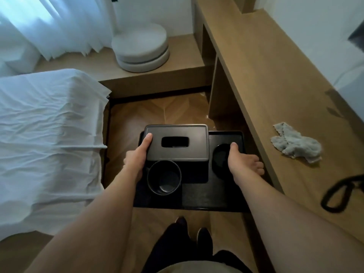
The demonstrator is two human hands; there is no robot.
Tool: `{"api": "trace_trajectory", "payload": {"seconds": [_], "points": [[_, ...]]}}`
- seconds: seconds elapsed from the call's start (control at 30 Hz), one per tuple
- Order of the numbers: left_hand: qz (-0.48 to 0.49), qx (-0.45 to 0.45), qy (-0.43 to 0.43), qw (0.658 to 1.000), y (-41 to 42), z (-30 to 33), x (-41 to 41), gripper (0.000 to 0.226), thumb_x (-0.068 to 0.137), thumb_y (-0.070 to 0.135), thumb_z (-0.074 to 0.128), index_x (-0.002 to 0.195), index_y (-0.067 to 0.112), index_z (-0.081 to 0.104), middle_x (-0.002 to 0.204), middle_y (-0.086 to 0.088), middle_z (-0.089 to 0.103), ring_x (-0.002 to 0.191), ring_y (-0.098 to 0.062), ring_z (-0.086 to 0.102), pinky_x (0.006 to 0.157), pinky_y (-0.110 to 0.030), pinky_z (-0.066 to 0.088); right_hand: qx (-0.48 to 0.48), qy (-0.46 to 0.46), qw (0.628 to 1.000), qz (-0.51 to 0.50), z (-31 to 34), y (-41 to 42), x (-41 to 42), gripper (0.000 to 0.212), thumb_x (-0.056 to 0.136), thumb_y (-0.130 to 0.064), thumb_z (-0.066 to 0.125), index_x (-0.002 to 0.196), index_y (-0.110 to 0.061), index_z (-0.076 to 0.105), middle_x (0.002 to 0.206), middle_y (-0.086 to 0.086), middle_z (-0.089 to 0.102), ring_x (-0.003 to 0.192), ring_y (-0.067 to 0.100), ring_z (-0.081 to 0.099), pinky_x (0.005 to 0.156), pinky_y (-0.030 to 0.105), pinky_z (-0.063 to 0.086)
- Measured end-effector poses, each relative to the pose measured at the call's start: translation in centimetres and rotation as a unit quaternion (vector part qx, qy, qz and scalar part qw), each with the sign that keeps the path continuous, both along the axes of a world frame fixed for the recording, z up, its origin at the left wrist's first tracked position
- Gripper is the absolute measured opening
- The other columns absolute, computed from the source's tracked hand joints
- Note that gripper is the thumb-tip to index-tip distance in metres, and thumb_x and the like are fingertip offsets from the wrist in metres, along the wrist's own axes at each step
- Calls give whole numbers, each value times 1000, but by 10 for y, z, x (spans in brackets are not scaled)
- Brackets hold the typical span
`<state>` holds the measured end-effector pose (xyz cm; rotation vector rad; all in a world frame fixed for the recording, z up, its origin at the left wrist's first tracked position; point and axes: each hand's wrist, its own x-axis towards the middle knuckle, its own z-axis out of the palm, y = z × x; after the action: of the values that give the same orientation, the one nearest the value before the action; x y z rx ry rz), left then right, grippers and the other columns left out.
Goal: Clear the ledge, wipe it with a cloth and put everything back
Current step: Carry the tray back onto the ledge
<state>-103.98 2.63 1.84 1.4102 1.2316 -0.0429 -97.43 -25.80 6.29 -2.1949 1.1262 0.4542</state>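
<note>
You have the bare ledge (275, 79) on your right with only the cloth (297, 143) on it, and you carry the black tray (197, 196) level between both hands so the tissue box (177, 142) and mug (164, 177) stay put, left hand (137, 156) and right hand (244, 160) each clamping a side edge.

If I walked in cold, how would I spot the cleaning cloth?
Look at the long wooden ledge running along the wall on the right. Partway along its top lies the cloth, a small crumpled pale grey rag. It is the only soft, light thing there; the dark cord nearer the camera is black and looped.
</note>
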Motion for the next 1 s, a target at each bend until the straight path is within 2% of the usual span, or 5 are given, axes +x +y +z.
{"api": "trace_trajectory", "payload": {"seconds": [0.33,0.57,0.73,1.0], "points": [[7,-4,6,1000,64,-16,101,153,21,100,69,143,11,46,131,-10,60,115,-36,61,98,-50,52,-2,-5,1000,27,-5,58,104,94,89,-73,42,150,-3,25,151,20,29,136,36,29,108,48,34],[-7,-20,-13,1000,121,-13,195,148,21,100,69,139,13,51,128,-10,62,112,-36,63,97,-50,53,-8,-26,1000,14,7,114,191,95,88,-74,42,149,-2,25,151,21,28,137,37,28,109,49,33],[-13,-10,-12,1000,160,-5,252,151,21,100,69,143,14,45,131,-10,59,116,-36,61,98,-51,52,-1,-25,1000,7,9,150,243,95,88,-74,41,149,-3,26,152,21,28,138,37,28,110,50,31],[-3,-22,-8,1000,223,-17,342,146,20,99,71,139,16,52,127,-7,64,112,-33,64,95,-50,53,5,-37,999,12,5,207,331,94,88,-73,41,147,-1,28,150,21,30,137,37,29,108,49,32]]}}
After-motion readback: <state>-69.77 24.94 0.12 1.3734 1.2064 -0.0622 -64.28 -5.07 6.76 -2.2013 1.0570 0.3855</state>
